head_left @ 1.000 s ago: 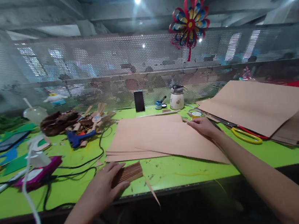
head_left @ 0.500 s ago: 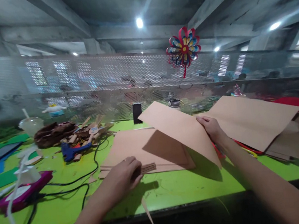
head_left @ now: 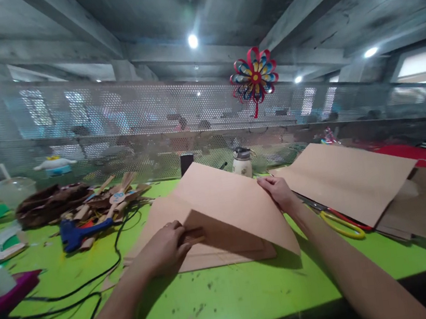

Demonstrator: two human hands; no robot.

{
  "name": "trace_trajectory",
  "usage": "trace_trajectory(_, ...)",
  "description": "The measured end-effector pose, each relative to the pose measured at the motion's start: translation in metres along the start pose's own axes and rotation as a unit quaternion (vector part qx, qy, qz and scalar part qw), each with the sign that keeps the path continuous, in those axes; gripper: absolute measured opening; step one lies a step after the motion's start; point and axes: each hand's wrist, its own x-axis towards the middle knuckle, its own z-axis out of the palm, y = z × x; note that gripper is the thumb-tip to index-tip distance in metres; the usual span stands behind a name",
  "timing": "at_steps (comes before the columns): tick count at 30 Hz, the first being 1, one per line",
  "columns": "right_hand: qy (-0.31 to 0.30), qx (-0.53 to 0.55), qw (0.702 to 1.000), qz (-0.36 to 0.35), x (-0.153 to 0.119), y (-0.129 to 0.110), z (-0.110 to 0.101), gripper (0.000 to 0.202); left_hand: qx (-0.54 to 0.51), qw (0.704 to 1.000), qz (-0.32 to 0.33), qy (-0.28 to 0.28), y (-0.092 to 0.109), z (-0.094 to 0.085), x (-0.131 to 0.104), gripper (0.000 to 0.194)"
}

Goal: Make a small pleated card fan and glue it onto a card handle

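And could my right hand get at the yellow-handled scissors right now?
Probably yes: the scissors lie beside your right forearm, their yellow handle uncovered. But your right hand holds a sheet of paper, so it would likely have to let go first.

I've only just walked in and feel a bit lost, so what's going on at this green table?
A person's right hand grips the edge of a large brown sheet, tilted above a stack of similar sheets. The left hand holds a small brown bundle, partly hidden by the fingers. More brown sheets lie to the right, and a blue glue gun lies to the left.
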Motion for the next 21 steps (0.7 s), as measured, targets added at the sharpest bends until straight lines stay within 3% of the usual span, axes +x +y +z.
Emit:
trace_trajectory(6,-0.029,-0.015,0.999,-0.004,-0.010,0.003,0.001,0.028,-0.098,0.995,0.016,-0.026,-0.017,0.000,0.006,0.047)
trace_trajectory(10,-0.032,-0.013,0.999,-0.001,-0.013,0.010,0.008,0.028,-0.123,0.988,-0.091,-0.005,-0.029,0.002,0.013,0.056)
trace_trajectory(14,0.003,0.023,1.000,0.009,-0.007,0.014,0.007,0.029,-0.130,0.990,-0.025,-0.056,-0.014,0.006,0.015,0.052)
trace_trajectory(17,0.041,0.055,0.997,0.020,-0.003,0.016,-0.004,0.031,-0.040,0.997,-0.028,-0.060,0.004,0.012,0.016,0.065)
trace_trajectory(21,0.067,0.080,0.994,0.037,-0.002,0.019,-0.017,0.032,-0.011,0.998,-0.006,-0.062,0.005,0.016,0.015,0.057)
